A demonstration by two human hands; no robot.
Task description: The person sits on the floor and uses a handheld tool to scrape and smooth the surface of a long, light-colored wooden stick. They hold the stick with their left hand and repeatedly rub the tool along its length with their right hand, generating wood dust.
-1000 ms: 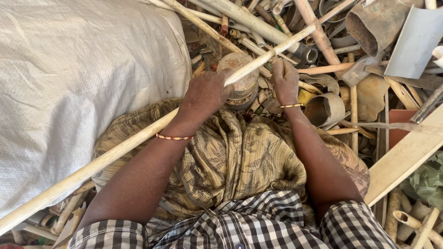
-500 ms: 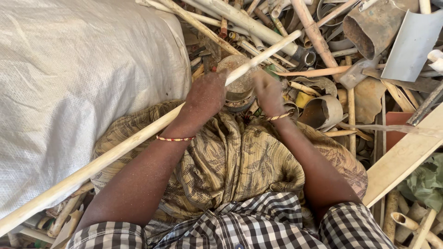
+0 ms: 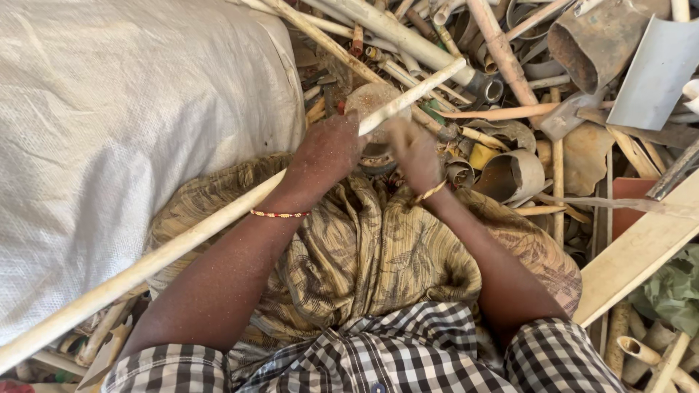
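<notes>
Pipe [image 3: 218,218]: long, pale, round plastic tube, slanting across lap from lower left to scrap pile.
L hand [image 3: 328,149]: closed round pipe.
R hand [image 3: 413,149]: blurred, grip unclear; just beside pipe.
Sack [image 3: 131,124]: white woven, L side.

Big white woven sack [image 3: 124,138] fills the left side. Right side is a messy heap of old pipes [image 3: 408,36] and offcuts, with a short pipe stub [image 3: 513,175] lying open-ended, a rusty funnel-shaped metal piece [image 3: 597,44], a grey flat sheet [image 3: 655,73] and a pale wooden plank [image 3: 641,251] running diagonally. Green crumpled plastic [image 3: 673,291] sits beside the plank.
</notes>
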